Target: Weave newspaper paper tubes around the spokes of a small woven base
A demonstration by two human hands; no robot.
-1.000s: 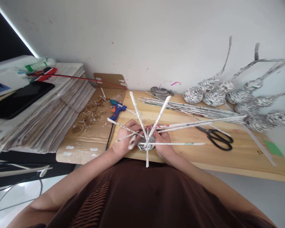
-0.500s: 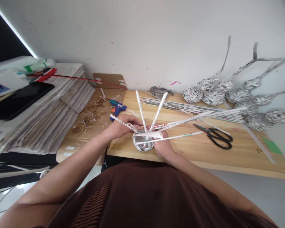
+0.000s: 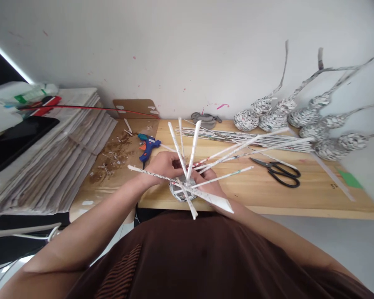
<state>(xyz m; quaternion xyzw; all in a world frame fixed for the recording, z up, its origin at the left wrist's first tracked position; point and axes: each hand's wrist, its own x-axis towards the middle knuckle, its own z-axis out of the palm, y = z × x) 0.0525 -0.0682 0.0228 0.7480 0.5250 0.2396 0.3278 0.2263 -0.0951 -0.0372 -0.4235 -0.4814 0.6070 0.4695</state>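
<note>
In the head view, a small woven paper basket (image 3: 180, 197) sits between the two hands at the near edge of the wooden table (image 3: 262, 201), with paper sticks (image 3: 193, 145) fanning out from it in many directions. The right hand (image 3: 212, 187) is curled at the basket's right side, thumb near the rim, and looks clamped on its wall, though sticks cross in front and hide part of the grip. The left hand (image 3: 162, 164) reaches in at the far left of the rim, fingers bent towards a red-printed stick (image 3: 205, 160); I cannot tell whether its fingertips pinch that stick or only touch it.

The step in hand seems to be weaving: working one stick past the others around the rim. The next move, I judge, calls for a steady hold by the right hand while the left presses the working stick snugly against its neighbour.

Beyond the hands lie a bundle of sticks (image 3: 268, 141), scissors (image 3: 271, 165) to the right, and a blue glue gun (image 3: 148, 146) to the left.
</note>
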